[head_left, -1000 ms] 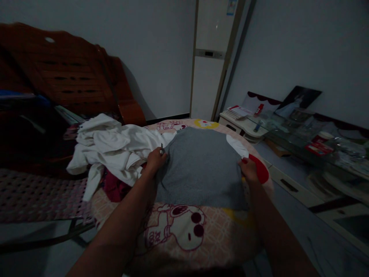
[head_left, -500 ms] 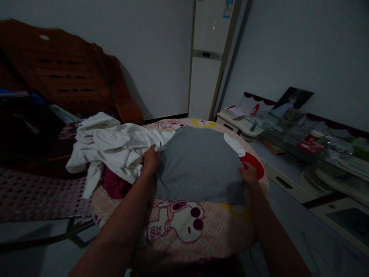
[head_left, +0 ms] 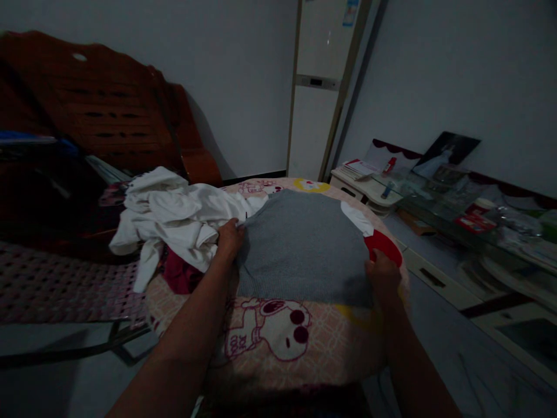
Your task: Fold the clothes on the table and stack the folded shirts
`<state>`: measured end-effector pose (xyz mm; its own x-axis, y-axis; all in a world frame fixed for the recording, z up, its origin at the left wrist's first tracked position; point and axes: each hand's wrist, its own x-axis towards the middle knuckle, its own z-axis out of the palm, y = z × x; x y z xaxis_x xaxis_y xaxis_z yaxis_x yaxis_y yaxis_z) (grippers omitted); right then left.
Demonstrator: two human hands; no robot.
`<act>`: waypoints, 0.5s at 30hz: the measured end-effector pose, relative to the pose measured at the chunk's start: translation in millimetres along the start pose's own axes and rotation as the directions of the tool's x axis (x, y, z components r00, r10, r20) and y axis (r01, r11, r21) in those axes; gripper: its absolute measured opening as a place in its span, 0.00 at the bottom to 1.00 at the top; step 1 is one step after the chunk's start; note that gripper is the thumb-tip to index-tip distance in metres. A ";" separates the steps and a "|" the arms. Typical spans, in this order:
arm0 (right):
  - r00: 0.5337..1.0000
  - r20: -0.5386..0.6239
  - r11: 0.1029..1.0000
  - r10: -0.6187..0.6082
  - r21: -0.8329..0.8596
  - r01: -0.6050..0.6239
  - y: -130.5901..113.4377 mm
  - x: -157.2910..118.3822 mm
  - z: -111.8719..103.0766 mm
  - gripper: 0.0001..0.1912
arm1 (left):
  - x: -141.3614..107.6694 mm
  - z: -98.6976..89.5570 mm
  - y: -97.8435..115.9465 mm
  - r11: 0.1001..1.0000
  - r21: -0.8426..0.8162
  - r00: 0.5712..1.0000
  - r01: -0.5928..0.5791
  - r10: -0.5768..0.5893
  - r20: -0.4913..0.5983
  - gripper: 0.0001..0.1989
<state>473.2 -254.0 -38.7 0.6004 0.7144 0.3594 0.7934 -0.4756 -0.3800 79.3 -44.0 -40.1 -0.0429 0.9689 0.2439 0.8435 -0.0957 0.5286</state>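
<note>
Item under handling: a grey knitted garment with a ribbed hem [head_left: 300, 249], spread flat between the two grips on a round bench under a pink patterned cover [head_left: 333, 345]. The left grip [head_left: 230, 237] appears to pinch the garment's left edge. The right grip [head_left: 383, 273] is at the right edge with fingers drawn in; whether cloth is caught between them cannot be told.

Change noted: over the last second the right grip has come down that edge, away from the white cloth piece [head_left: 357, 219] beyond it, leaving a gap. In my judgement, handling of the right edge now falls nearer the hem, while the body remains flat.

Just beside the left grip, on its outer side, lies a heap of crumpled white fabric [head_left: 172, 203], with a dark red cloth [head_left: 180, 273] partly beneath.
</note>
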 end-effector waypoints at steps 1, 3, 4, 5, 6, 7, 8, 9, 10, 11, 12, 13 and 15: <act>0.998 -0.039 0.999 -0.051 -0.014 0.050 -10.0 -2.4 -3.7 0.22 | 0.6 0.7 -0.3 1.000 0.001 1.000 0.001 -0.001 0.003 0.20; 0.981 -0.011 0.980 -0.194 0.035 0.195 -36.1 -7.6 -9.7 0.20 | 1.8 1.0 -0.6 1.000 -0.001 1.000 0.007 -0.007 0.007 0.19; 0.960 0.052 0.959 -0.276 0.089 0.270 -51.8 -10.6 -11.5 0.19 | 2.2 0.7 -0.7 1.000 -0.005 1.000 0.012 -0.012 0.009 0.19; 0.922 0.122 0.924 -0.367 0.158 0.347 -68.6 -14.0 -12.2 0.18 | 2.5 0.2 -0.7 1.000 -0.012 1.000 0.017 -0.016 0.013 0.19; 0.867 0.200 0.882 -0.456 0.231 0.411 -85.9 -18.0 -11.8 0.17 | 2.8 -0.4 -0.8 1.000 -0.019 1.000 0.022 -0.022 0.019 0.20; 0.795 0.276 0.834 -0.541 0.302 0.462 -102.9 -22.5 -10.3 0.16 | 2.8 -1.0 -0.9 0.999 -0.025 0.999 0.026 -0.026 0.025 0.20; 0.712 0.338 0.783 -0.616 0.365 0.504 -119.0 -27.6 -8.0 0.15 | 2.8 -1.4 -1.0 0.999 -0.029 0.999 0.028 -0.027 0.030 0.20; 0.644 0.369 0.739 -0.670 0.413 0.532 -133.6 -33.1 -4.9 0.15 | 2.6 -1.6 -1.1 0.999 -0.029 0.999 0.031 -0.030 0.032 0.20; 0.587 0.383 0.699 -0.713 0.452 0.554 -146.6 -39.0 -1.5 0.15 | 2.5 -1.6 -1.2 0.999 -0.025 0.999 0.035 -0.035 0.032 0.20; 0.532 0.394 0.662 -0.749 0.478 0.578 -157.7 -45.2 2.2 0.16 | 2.4 -1.4 -1.3 0.999 -0.020 0.999 0.039 -0.038 0.029 0.20; 0.481 0.406 0.629 -0.778 0.488 0.605 -167.1 -51.8 5.8 0.16 | 2.4 -0.9 -1.5 0.999 -0.016 0.999 0.040 -0.040 0.026 0.20; 0.430 0.417 0.597 -0.801 0.492 0.634 -175.1 -58.7 9.4 0.16 | 2.6 -0.3 -1.7 0.999 -0.015 0.999 0.042 -0.042 0.025 0.19; 0.342 0.434 0.535 -0.834 0.481 0.694 -188.0 -74.0 15.8 0.16 | 3.6 1.0 -2.4 0.999 -0.022 0.999 0.047 -0.046 0.027 0.18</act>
<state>278.1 -209.4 -7.3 -0.4999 0.8633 0.0697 0.7930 0.4886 -0.3640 77.7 -40.0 -41.3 -0.0675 0.9780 0.1973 0.8286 -0.0552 0.5571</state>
